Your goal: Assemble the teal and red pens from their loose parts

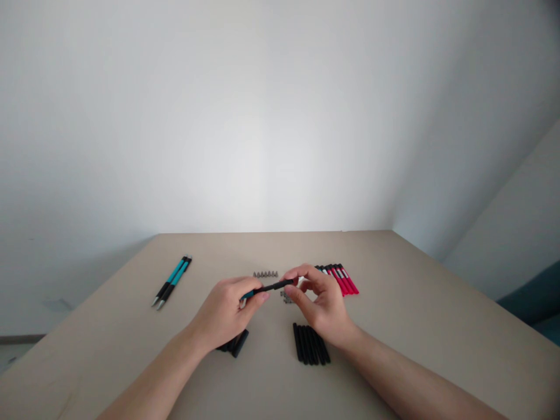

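My left hand [225, 309] is closed around a teal pen barrel [248, 295] with a black clip end, held above the middle of the table. From its right end a slim black tube [282, 284] extends in line with it. The thumb and fingers of my right hand [321, 303] pinch that tube's far end. Whether the tube sits inside the barrel or only meets it, I cannot tell. Below my right hand lies a row of black tubes [306, 344]. Shorter, thicker black sleeves [240, 344] lie partly hidden under my left hand.
Two teal-and-black pens [172, 280] lie at the left of the beige table [380, 361]. Small metal cone tips [265, 274] stand in a row behind my hands. Small metal parts [286, 298] and several red barrels [346, 280] lie partly behind my right hand.
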Motion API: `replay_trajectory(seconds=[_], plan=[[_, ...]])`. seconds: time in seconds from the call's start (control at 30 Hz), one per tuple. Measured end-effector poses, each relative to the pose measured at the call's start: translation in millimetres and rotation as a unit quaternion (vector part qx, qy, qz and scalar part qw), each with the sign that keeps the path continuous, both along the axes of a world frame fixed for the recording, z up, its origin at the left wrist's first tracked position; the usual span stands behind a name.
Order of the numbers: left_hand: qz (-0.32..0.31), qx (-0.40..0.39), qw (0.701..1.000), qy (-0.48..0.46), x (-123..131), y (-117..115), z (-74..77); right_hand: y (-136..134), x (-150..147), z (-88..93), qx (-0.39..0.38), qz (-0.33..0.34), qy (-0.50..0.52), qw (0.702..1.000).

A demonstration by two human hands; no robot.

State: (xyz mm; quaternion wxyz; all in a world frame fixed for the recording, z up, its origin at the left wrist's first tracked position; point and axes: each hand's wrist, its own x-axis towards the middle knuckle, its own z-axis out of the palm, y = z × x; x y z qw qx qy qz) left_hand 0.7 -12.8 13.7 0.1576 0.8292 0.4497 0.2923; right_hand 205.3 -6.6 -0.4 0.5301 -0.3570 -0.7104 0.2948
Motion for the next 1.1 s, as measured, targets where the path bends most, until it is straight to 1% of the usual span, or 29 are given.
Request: replay_trajectory(seconds=[0.13,0.3,0.43,0.57,0.7,0.83,0.93,1.03,1.1], plan=[[-0.001,-0.004,1.0,0.001,-0.1,-0.2,-0.4,-0.9,-1.3,2.4,-0.006,-0.004,-0.016,1.0],[-0.006,-0.009,1.0,0.017,1.5,-2.5,3.3,-3.6,-2.9,7.1,-0.003,0.004,-0.075,0.997],[-0.023,-0.016,1.0,-0.004,3.6,-3.6,6.7,-3.2,-4.1,10.1,0.0,0.012,-0.108,0.994],[-0.04,-0.001,0.999,-0.019,3.8,-3.5,7.5,-2.7,-4.1,12.3,0.023,0.014,-0.134,0.991],[-0.052,0.005,0.998,-0.022,2.8,-3.5,8.5,-4.1,-2.9,13.9,0.045,0.024,-0.14,0.989],[-0.051,0.007,0.999,-0.015,3.0,-4.2,10.2,-4.8,-2.5,14.4,0.06,0.038,-0.136,0.988],[-0.042,-0.002,0.999,-0.015,3.5,-5.2,10.7,-4.4,-2.7,14.6,0.07,0.033,-0.136,0.988],[-0.039,-0.021,0.998,-0.034,3.3,-5.8,9.4,-4.1,-3.1,14.7,0.071,0.029,-0.133,0.988],[-0.039,-0.039,0.996,-0.077,2.9,-5.1,7.6,-4.0,-3.4,14.4,0.064,0.024,-0.128,0.989]])
